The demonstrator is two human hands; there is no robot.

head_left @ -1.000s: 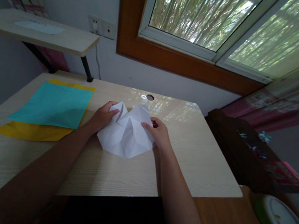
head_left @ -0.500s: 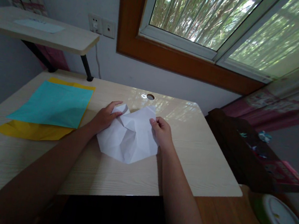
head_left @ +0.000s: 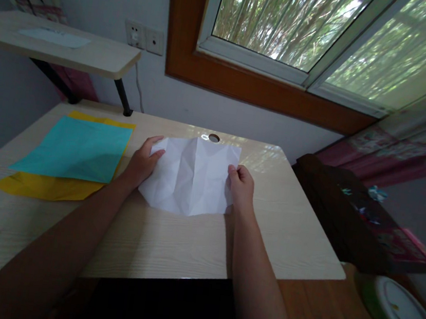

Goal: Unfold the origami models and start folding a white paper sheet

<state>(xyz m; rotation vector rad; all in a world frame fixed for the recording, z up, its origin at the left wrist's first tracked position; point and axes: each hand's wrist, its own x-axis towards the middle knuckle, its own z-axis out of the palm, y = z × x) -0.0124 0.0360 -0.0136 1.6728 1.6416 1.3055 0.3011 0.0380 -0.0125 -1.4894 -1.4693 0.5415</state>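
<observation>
While we hold the white sheet (head_left: 191,177) spread on the worktop (head_left: 172,237), our left hand (head_left: 140,163) pinches its upper left corner and our right hand (head_left: 241,186) pinches its right edge, each grip clamped on the paper. Creases cross the sheet, and its top edge reaches the cable hole (head_left: 213,138). Well to the left a teal sheet (head_left: 78,148) lies on a yellow sheet (head_left: 46,186). At lower right a green tub (head_left: 397,317) sits under a white lid, its contents hidden.
</observation>
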